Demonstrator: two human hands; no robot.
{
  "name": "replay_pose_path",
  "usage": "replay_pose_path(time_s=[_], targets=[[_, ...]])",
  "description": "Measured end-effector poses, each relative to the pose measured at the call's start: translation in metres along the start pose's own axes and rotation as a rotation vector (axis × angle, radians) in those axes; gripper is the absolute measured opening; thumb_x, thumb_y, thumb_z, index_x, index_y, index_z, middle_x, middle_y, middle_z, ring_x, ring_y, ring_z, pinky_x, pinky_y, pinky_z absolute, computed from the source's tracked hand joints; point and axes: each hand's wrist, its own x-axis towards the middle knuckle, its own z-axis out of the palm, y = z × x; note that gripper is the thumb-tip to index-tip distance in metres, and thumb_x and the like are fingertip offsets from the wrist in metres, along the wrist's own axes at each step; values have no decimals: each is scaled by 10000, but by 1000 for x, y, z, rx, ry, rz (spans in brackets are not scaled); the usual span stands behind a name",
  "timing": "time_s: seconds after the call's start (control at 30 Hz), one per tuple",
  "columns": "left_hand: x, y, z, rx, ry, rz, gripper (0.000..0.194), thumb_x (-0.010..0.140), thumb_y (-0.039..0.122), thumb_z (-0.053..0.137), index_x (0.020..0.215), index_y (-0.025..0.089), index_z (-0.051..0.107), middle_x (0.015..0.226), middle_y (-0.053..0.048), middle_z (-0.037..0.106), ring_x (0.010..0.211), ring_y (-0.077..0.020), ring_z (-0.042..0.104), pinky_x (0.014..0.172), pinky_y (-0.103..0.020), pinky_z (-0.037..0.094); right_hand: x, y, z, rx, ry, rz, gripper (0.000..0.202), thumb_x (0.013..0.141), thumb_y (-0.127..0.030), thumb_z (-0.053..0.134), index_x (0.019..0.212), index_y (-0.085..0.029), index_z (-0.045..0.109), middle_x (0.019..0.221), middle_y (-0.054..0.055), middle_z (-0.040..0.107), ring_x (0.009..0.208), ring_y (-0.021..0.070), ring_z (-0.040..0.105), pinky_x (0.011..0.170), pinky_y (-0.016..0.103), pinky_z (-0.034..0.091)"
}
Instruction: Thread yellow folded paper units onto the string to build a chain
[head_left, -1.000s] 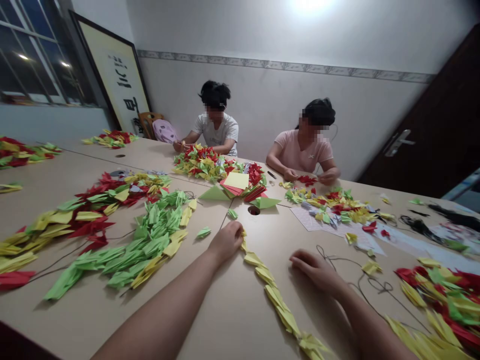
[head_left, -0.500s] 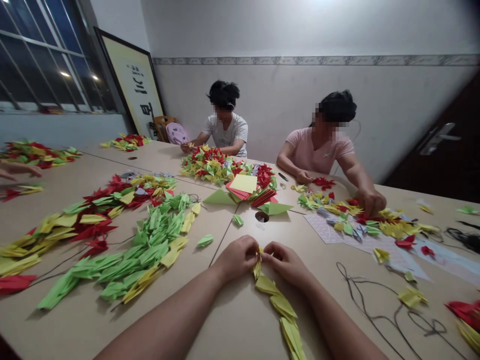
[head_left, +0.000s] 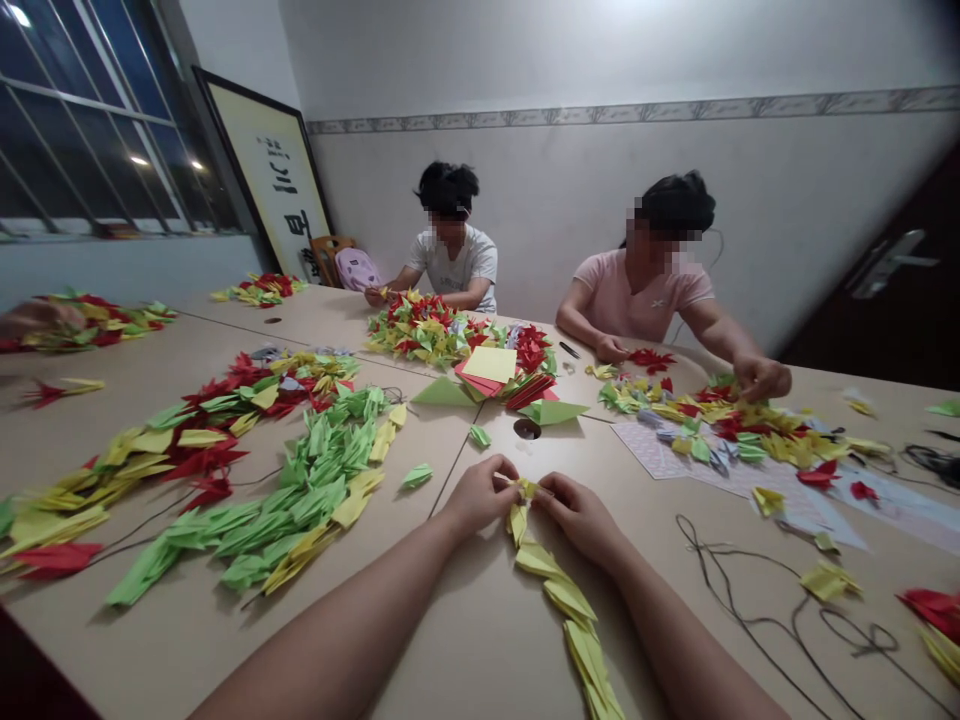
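Both my hands meet near the table's middle, pinching a yellow origami piece at the top of a strand. My left hand grips its left side with thumb and fingertips. From the other side, the closed fingers of my right hand pinch the same piece. Below them, a strand of yellow folded paper runs down between my forearms to the bottom edge. Loose green origami pieces lie left of my hands. Whatever thread runs inside the strand is hidden.
Long green strands and mixed-colour strands cover the left. Ahead are a heaped origami pile and square paper sheets. Dark cord coils at right. Two people sit opposite; another person's hand is far left.
The yellow piece between my fingers looks spread wider now. The co-worker in pink moved a hand up and right; the hand at far left moved back onto the pile. My view shifted slightly.
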Motion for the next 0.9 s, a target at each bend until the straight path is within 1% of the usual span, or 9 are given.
replay_pose_path(time_s=[0.1,0.2,0.3,0.4,0.7,0.9], targets=[[6,1,4,-58,20,-4,179,692,286,556,799,147,521,745,-23,573,686,-146,565,608,-243,439,-1,4,-3,148,-40,38,243,778,-436,476,734,-198,498,593,-36,497,541,114,442,523,244,347],[8,1,5,-68,-39,-33,228,706,365,550,712,139,520,661,-13,550,619,-135,523,565,-236,409,-2,5,-4,307,-78,90,282,768,-480,483,735,-202,458,580,-43,483,514,108,437,511,245,354],[6,3,3,-82,-92,-37,279,723,411,526,659,140,497,584,13,495,541,-110,462,513,-218,362,-1,2,-4,396,-96,110,314,754,-507,497,714,-200,441,588,-40,492,519,105,443,518,246,358],[4,5,1,-83,-109,-11,284,729,416,524,665,140,497,589,16,487,552,-107,448,517,-213,350,0,0,-4,405,-101,121,324,750,-511,506,703,-198,441,572,-48,475,493,95,423,492,236,337],[6,6,-2,-213,-175,-40,309,727,439,544,672,139,493,665,-7,538,632,-124,496,601,-232,385,0,-2,-8,435,-118,151,301,748,-470,538,694,-182,470,568,-54,457,496,79,402,488,224,301],[5,8,-4,-329,-196,-68,336,702,454,584,659,140,474,640,5,530,599,-108,497,585,-222,379,0,-1,-8,474,-126,163,289,745,-459,548,696,-183,479,587,-50,484,500,79,414,491,223,310]])
